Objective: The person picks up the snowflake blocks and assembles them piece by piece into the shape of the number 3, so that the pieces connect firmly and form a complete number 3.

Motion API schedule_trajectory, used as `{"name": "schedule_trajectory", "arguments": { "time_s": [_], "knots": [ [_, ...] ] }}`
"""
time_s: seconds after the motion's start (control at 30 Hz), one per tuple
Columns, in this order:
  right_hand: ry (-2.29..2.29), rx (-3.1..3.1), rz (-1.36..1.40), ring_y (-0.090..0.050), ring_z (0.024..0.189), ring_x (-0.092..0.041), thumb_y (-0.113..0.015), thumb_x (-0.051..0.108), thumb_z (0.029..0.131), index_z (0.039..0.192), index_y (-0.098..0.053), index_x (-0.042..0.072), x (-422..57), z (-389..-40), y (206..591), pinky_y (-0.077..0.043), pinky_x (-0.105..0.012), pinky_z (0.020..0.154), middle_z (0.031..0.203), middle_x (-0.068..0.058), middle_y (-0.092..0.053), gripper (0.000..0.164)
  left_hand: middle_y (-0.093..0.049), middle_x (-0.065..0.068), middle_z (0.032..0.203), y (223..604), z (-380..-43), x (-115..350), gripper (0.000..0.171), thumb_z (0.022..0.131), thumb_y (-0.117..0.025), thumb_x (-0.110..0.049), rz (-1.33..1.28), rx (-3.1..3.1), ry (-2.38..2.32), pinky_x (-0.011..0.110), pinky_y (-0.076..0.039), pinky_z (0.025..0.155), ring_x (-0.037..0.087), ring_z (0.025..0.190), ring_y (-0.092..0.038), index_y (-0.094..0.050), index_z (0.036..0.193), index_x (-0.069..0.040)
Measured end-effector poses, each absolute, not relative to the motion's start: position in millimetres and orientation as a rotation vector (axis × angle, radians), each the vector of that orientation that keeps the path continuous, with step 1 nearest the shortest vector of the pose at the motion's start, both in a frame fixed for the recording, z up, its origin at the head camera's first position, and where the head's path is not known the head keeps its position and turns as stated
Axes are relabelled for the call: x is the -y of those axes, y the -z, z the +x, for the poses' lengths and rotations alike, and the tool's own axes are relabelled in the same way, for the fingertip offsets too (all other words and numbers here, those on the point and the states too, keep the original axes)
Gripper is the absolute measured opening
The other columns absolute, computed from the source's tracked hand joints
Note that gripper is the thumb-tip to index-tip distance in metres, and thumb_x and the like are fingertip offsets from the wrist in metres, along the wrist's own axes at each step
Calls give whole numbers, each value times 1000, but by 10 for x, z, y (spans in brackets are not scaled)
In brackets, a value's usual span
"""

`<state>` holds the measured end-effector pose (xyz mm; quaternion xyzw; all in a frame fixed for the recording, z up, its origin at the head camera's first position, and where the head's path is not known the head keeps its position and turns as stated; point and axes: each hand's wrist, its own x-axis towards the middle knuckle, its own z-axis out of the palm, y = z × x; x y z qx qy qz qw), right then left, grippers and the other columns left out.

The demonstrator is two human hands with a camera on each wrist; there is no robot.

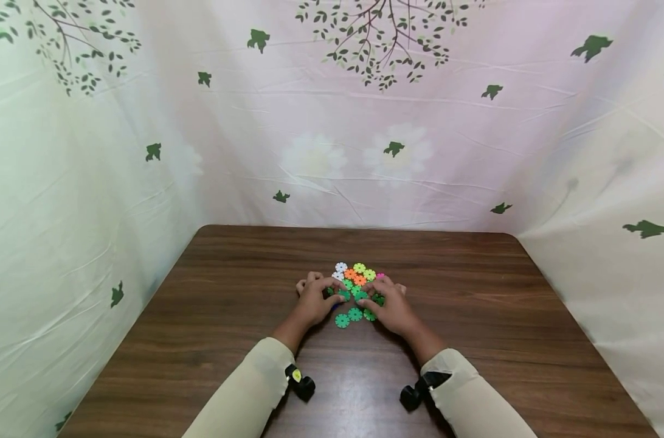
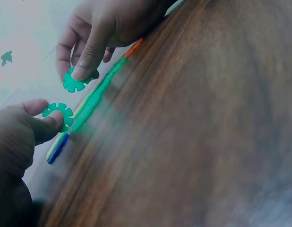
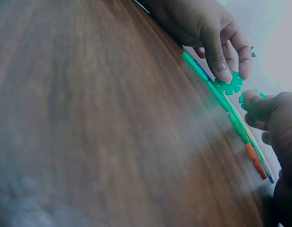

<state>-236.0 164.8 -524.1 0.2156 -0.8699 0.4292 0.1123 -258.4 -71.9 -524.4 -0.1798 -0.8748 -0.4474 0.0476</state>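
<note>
My left hand pinches a green notched disc between thumb and fingers. Facing it, my right hand pinches another green notched disc the same way. In both wrist views the two discs are held close to each other, a small gap apart, above the pile. Beneath and around the hands, flat discs of the same kind lie on the table: white discs, yellow discs, orange discs and several green ones. Nearer to me lie loose green discs. My fingers partly cover the pile.
The brown wooden table spreads out on all sides of the pile. A pale cloth with printed leaves and birds hangs behind it and along both sides. A small black camera is strapped on the left wrist, another camera on the right.
</note>
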Motion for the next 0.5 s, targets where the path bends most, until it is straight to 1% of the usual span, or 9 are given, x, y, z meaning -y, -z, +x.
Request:
{"name": "schedule_trajectory", "arguments": {
  "time_s": [0.07,0.13,0.27,0.4,0.5],
  "knots": [
    [-1264,2540,635,-63,103,-26,-87,12,93,121,-79,7,-1648,-2358,5246,-22,-51,100,100,-4,-69,30,-58,7,98,5243,-2582,722,6,98,-83,-18,-557,2650,1375,54,-15,104,25,111,-43,-79,103,-20],
    [-1271,2530,634,-64,104,-27,-86,11,92,126,-79,7,-1648,-2360,5251,-22,-49,98,100,-5,-71,35,-60,9,97,5244,-2583,725,8,98,-83,-17,-571,2632,1382,54,-15,103,25,111,-44,-80,104,-19],
    [-1257,2531,633,-65,106,-28,-87,10,91,126,-80,8,-1649,-2367,5260,-23,-46,97,104,-6,-74,36,-61,9,97,5245,-2582,729,9,97,-84,-16,-577,2617,1389,53,-16,103,25,112,-45,-82,106,-17],
    [-1242,2546,626,-68,102,-28,-88,8,88,127,-79,8,-1647,-2363,5254,-26,-45,97,104,-7,-75,40,-63,9,97,5240,-2582,730,6,96,-85,-17,-565,2610,1396,53,-15,105,25,114,-46,-84,101,-16],
    [-1240,2557,624,-70,101,-28,-87,8,88,128,-79,8,-1644,-2358,5239,-28,-46,98,104,-6,-75,41,-63,8,97,5232,-2584,730,6,94,-86,-17,-560,2604,1401,53,-15,105,26,115,-47,-85,100,-17]
  ]
}}
